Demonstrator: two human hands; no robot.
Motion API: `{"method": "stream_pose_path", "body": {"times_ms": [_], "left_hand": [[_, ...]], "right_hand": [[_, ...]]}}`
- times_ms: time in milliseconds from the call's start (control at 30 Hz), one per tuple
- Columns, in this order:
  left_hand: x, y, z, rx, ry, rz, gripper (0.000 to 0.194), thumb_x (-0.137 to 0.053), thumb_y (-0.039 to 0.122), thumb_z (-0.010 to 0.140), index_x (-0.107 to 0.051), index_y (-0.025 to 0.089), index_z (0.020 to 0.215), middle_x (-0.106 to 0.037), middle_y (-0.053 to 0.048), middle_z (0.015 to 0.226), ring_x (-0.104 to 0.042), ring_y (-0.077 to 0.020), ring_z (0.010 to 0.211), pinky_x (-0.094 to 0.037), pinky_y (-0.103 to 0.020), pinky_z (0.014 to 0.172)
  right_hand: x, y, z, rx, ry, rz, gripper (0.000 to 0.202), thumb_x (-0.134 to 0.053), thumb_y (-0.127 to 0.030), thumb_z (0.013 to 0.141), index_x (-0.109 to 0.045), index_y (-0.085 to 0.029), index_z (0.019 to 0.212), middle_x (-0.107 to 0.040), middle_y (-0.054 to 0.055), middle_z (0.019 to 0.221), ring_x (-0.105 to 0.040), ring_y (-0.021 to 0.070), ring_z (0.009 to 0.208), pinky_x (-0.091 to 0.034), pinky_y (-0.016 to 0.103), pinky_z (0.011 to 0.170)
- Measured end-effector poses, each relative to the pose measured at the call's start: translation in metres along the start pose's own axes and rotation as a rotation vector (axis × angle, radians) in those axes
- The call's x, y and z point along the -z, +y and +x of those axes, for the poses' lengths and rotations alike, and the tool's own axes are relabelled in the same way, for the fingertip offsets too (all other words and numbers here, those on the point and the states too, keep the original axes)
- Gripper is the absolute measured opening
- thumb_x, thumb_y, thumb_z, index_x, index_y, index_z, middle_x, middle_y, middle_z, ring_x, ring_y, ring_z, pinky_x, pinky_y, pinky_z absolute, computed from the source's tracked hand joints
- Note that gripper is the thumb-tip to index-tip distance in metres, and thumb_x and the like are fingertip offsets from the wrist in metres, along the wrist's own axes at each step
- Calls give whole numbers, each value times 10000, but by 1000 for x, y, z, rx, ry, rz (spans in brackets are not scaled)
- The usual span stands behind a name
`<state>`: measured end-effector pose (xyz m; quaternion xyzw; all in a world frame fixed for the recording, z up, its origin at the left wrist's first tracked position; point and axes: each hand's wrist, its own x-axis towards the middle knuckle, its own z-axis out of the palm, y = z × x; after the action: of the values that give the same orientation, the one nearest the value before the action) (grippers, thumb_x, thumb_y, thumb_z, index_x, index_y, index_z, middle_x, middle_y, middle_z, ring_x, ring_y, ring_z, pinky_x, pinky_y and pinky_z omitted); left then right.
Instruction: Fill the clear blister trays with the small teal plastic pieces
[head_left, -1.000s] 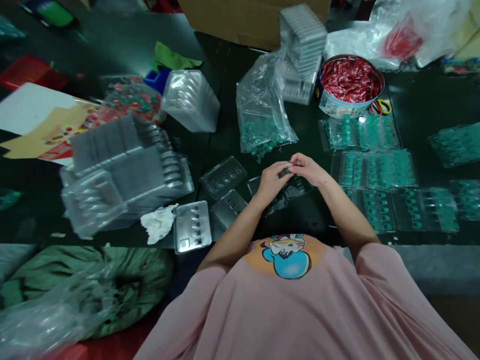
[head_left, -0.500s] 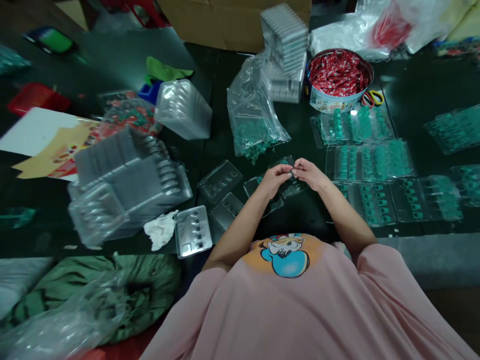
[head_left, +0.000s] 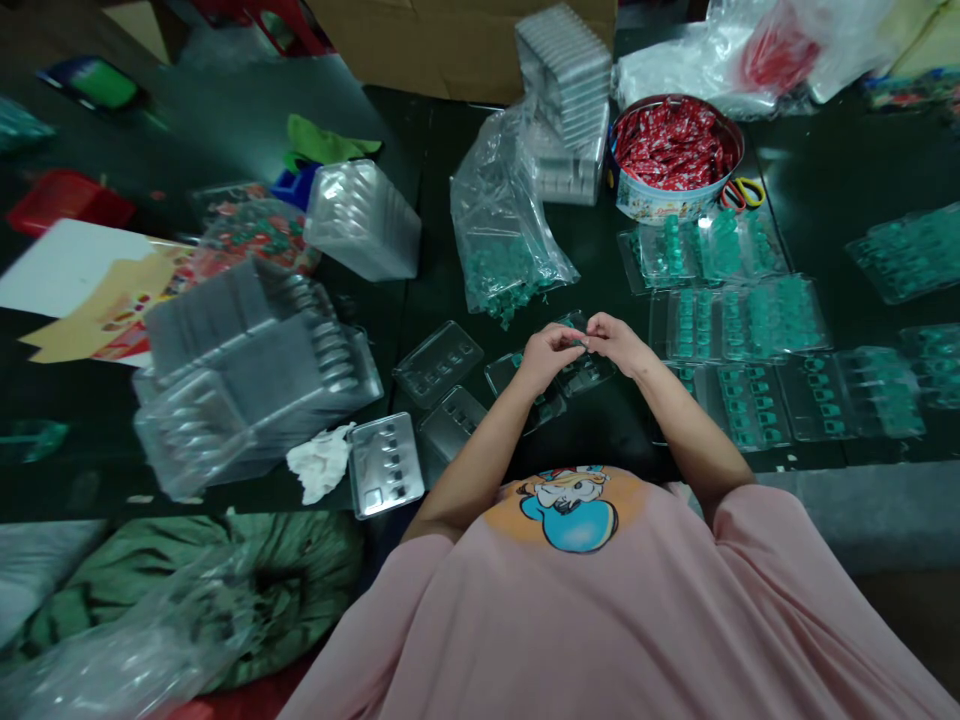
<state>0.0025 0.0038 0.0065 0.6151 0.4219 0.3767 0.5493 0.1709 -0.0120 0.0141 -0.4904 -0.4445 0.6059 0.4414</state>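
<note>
Small see-through tray (head_left: 586,376) is seen at centre frame, just below the hands, partly covered. Fingertips of left hand (head_left: 551,355) and right hand (head_left: 619,345) are brought together over its upper part, fingers bent as in a pinch; whether anything is gripped cannot be told, too small and hidden. If a small part is held there, it could be dropped or seated crooked, since the tray's hollows are small and are blocked from view by the fingers. Second tray (head_left: 553,412) is partly hidden by the left forearm; it could be nudged, as the arm is held close over it.

Plastic bag (head_left: 495,200) is set just above the hands, green pieces (head_left: 510,290) gathered at its lower end; pieces could be spilled if the bag is brushed. At right of frame, filled trays (head_left: 772,318) are laid overlapping; contents could be shaken out if the rows are bumped by the right arm. At lower left of centre, a shiny tray (head_left: 387,465) is placed at the table's (head_left: 810,200) front edge; it could be knocked off by the left elbow. Upper centre, tray stack (head_left: 566,75) is tilted; toppling is possible if jolted.
</note>
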Motion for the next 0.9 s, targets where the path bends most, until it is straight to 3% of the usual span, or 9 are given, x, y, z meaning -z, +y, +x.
{"method": "stream_pose_path", "body": {"times_ms": [100,367,533,700,900], "left_hand": [[0,2,1,-129,34,224,146,-743,224,731,-750,198,875,-667,-41,938,-623,-145,782,-496,-278,700],[-16,-17,-3,-216,119,534,59,-725,207,811,-724,190,867,-664,-42,894,-625,-164,778,-499,-301,742],[-17,-24,-6,-261,86,730,75,-708,231,848,-713,193,913,-671,-70,912,-635,-212,863,-472,-330,797],[-13,-27,-7,-213,81,816,93,-705,257,852,-698,180,904,-663,-94,873,-629,-246,854,-458,-355,788],[-15,-28,-6,-271,30,789,70,-667,216,872,-683,192,936,-665,-78,894,-625,-227,862,-462,-336,795]], "right_hand": [[4,5,4,12,18,-21,310,-706,-361,635,-461,-223,766,-527,-74,640,-534,111,625,-408,262,627],[21,16,1,100,80,-233,196,-661,-344,711,-557,-205,803,-574,-40,721,-533,127,692,-419,290,708],[26,18,-2,99,79,-258,176,-648,-345,726,-568,-207,800,-566,-37,716,-515,129,674,-413,294,696],[27,20,-5,105,68,-274,179,-643,-357,738,-573,-206,803,-570,-29,733,-520,132,681,-415,298,702],[27,18,-5,117,82,-327,153,-628,-342,754,-578,-209,810,-578,-24,739,-524,136,689,-416,297,700]]}}
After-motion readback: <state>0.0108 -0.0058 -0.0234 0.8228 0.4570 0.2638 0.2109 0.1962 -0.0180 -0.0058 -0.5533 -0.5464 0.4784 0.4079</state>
